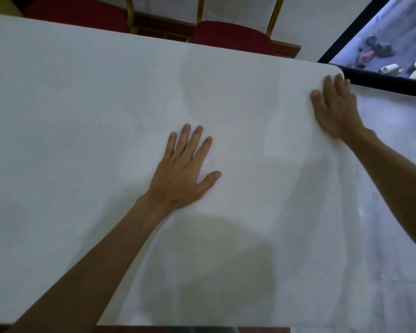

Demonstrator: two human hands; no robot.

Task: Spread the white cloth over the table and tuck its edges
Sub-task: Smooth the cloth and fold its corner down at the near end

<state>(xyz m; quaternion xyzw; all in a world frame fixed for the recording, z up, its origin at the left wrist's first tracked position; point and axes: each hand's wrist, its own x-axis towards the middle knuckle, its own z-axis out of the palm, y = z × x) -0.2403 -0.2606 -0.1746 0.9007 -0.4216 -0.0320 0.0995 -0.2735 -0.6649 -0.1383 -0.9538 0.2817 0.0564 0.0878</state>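
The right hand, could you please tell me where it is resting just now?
In the head view, the right hand lies flat on the white cloth at the table's far right corner, well to the right of the left hand.

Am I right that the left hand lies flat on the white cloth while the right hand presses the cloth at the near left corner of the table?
Not quite: the head view shows the right hand pressing the white cloth at the far right corner. The left hand does lie flat on it.

White cloth (106, 116) plain, no pattern. Chair seats (231, 37) red, chair frames (273, 15) gold. Window frame (370, 75) black.
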